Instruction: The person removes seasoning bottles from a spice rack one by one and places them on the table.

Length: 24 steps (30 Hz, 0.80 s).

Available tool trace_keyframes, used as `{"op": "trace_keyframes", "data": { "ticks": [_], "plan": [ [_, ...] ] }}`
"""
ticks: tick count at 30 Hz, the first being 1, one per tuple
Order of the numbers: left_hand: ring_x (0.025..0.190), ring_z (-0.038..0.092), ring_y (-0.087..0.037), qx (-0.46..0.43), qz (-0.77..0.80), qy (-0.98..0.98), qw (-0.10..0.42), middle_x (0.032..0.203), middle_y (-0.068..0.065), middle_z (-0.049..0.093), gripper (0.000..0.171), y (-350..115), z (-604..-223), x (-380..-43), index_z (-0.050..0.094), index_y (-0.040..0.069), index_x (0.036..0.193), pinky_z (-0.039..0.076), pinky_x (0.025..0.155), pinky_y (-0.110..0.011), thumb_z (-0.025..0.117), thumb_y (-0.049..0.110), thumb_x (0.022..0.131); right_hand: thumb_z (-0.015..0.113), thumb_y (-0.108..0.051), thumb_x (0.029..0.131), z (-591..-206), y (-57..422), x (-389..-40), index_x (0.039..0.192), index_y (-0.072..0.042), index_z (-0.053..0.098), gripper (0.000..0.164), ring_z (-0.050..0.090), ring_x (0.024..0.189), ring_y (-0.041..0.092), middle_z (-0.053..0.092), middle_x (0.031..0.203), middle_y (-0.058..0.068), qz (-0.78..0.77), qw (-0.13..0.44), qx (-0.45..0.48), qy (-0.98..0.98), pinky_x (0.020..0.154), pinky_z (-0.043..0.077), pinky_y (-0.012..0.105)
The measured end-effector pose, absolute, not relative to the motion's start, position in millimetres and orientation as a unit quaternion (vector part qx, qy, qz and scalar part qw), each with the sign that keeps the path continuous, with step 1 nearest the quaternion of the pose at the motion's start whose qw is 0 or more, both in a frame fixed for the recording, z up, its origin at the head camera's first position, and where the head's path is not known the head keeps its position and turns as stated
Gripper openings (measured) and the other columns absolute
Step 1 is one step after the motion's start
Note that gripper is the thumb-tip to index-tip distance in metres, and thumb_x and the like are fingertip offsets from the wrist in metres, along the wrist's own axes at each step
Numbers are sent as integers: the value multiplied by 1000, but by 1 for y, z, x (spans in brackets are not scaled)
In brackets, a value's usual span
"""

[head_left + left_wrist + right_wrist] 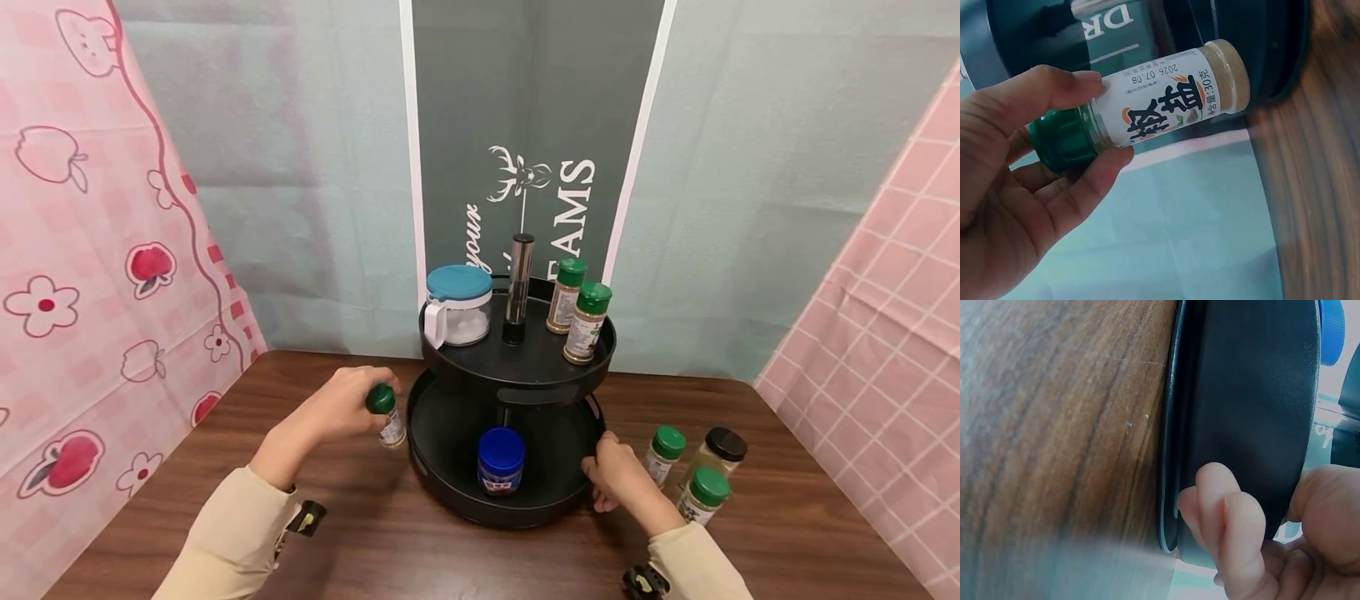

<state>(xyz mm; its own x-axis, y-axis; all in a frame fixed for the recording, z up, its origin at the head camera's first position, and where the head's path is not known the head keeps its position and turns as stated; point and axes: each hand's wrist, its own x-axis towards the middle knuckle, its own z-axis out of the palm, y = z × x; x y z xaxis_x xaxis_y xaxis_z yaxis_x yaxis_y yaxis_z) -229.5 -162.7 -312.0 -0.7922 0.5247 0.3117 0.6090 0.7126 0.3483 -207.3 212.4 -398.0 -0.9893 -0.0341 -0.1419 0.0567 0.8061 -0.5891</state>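
Observation:
My left hand grips a spice jar by its green cap and neck. That jar is close to the left side of a black two-tier rack, low over the table in the head view. In the left wrist view its white label and pale brown powder show. At the rack's right side, my right hand holds the wall of the lower tray, thumb over the rim and fingers curled against the outside. A blue-lidded jar stands in the lower tray.
On the upper tray are a blue-lidded clear pot and two green-capped spice jars around the metal post. Right of my right hand stand two more green-capped jars and a black-lidded jar on the wooden table.

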Motion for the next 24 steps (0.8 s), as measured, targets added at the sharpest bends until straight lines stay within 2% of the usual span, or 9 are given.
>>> {"op": "trace_keyframes", "data": {
  "ticks": [10,18,24],
  "plan": [
    [67,50,-13,-283,-209,-933,74,78,0,60,30,-183,-319,-230,60,12,85,46,56,-31,73,0,61,46,-7,87,-399,212,-209,117,20,26,45,53,37,20,53,49,12,-314,67,11,947,38,49,33],
    [66,51,-15,-254,-196,-946,42,78,-2,59,31,-196,-322,-226,59,9,86,47,54,-31,73,-2,61,45,-8,89,-398,212,-209,127,22,17,56,54,40,21,54,51,12,-319,84,13,944,40,50,33],
    [65,50,-15,-248,-189,-949,36,75,-2,58,31,-201,-327,-224,58,9,84,47,52,-30,73,-4,60,45,-8,89,-398,212,-209,126,22,19,54,54,39,20,54,50,12,-315,81,11,946,40,50,33]
  ]
}}
